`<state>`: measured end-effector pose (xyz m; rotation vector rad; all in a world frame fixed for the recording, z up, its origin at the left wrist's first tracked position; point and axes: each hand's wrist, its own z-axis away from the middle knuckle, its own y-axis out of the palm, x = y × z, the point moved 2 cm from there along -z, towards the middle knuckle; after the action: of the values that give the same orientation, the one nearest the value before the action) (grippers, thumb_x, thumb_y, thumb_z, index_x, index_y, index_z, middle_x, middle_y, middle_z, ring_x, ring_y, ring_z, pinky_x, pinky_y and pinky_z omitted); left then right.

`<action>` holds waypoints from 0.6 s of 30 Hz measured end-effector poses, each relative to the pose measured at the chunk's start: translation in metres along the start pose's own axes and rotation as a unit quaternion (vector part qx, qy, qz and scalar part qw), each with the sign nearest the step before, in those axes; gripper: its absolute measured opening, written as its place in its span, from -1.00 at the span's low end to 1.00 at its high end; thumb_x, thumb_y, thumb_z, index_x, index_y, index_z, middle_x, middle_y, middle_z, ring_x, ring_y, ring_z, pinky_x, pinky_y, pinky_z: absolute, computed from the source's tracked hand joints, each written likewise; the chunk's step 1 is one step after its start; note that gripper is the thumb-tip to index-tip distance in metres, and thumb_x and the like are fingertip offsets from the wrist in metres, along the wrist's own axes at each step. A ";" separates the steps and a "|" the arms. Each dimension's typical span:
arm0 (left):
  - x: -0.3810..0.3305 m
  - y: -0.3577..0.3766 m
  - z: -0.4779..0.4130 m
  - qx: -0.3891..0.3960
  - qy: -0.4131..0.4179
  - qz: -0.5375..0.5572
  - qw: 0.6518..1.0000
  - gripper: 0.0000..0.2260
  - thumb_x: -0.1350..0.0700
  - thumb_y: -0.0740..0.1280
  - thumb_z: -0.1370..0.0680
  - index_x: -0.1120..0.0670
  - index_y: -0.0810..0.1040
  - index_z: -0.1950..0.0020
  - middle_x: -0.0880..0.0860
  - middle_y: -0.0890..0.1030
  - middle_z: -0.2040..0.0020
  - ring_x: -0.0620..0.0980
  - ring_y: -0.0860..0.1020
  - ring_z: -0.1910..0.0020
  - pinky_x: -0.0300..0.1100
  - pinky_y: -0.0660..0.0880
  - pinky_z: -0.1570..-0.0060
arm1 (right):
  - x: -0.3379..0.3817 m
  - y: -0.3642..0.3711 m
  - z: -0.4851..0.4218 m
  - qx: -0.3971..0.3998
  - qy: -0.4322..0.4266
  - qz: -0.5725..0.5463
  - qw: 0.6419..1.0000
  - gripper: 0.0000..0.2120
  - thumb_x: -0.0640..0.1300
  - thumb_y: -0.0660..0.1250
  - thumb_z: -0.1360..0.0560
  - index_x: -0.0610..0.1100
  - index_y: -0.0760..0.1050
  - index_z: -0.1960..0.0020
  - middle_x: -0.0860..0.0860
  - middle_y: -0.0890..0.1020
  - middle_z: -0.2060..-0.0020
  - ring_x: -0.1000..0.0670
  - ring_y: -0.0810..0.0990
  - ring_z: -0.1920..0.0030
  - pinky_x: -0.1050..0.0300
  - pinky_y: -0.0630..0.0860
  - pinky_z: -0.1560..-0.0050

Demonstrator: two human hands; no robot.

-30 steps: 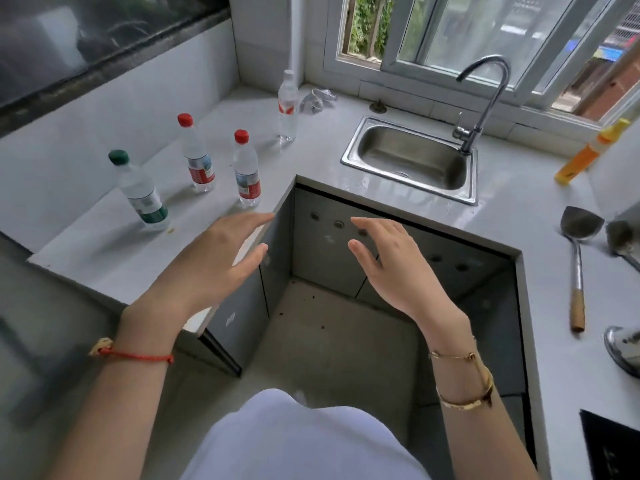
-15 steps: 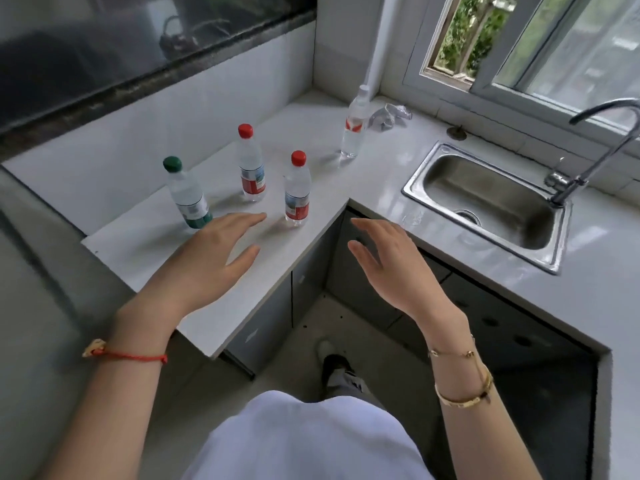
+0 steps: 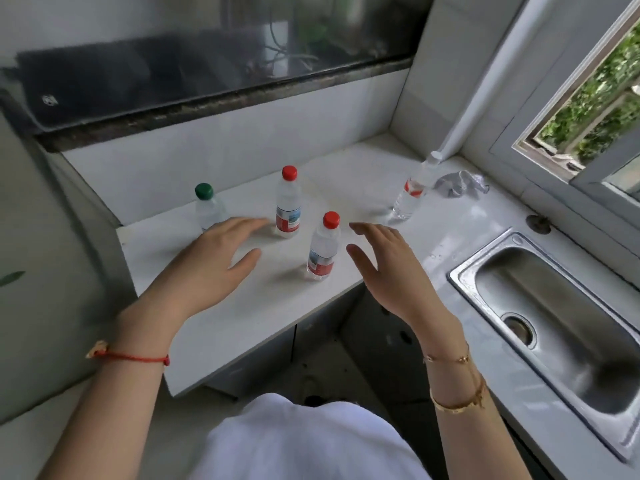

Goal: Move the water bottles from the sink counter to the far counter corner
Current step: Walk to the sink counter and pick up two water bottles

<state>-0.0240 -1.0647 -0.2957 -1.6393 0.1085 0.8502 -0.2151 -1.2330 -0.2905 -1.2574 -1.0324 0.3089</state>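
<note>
Left hand (image 3: 214, 268): seen open, fingers spread, palm down, held over the counter (image 3: 363, 181) left of centre frame; nothing gripped.
Right hand (image 3: 388, 268): seen open, fingers loosely spread, just right of the nearest bottle; not touching it, as far as can be told.
Near red-capped bottle (image 3: 322, 251): upright at centre frame, between the two hands, close to the counter's front edge.
Far red-capped bottle (image 3: 288, 202): upright, just beyond the left hand's fingertips.
Green-capped bottle (image 3: 207, 207): upright at left centre, lower part hidden behind the left hand.
White-capped bottle (image 3: 414, 187): placed apart at upper right of centre, near a crumpled wrapper (image 3: 459, 183).
Sink (image 3: 554, 313): lower right of the frame.
Progress: no bottle is held. Whether the white-capped one was already moved cannot be told; three are judged left to move toward the corner.
</note>
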 end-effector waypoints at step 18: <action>0.017 0.016 -0.026 -0.084 -0.080 0.001 0.993 -0.60 -0.06 0.18 -0.56 -0.24 0.26 -0.40 -0.22 0.39 -0.38 -0.16 0.39 -0.33 -0.12 0.37 -0.29 | -0.030 0.022 -0.093 0.060 -0.105 0.020 0.993 -0.60 0.10 0.12 -0.60 0.00 0.33 -0.40 0.03 0.48 -0.34 -0.04 0.39 -0.36 0.01 0.42 -0.30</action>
<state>-0.0075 -1.0858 -0.3190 -1.7197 -0.0740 1.0106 -0.1524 -1.3052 -0.3194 -1.1557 -1.1506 0.5347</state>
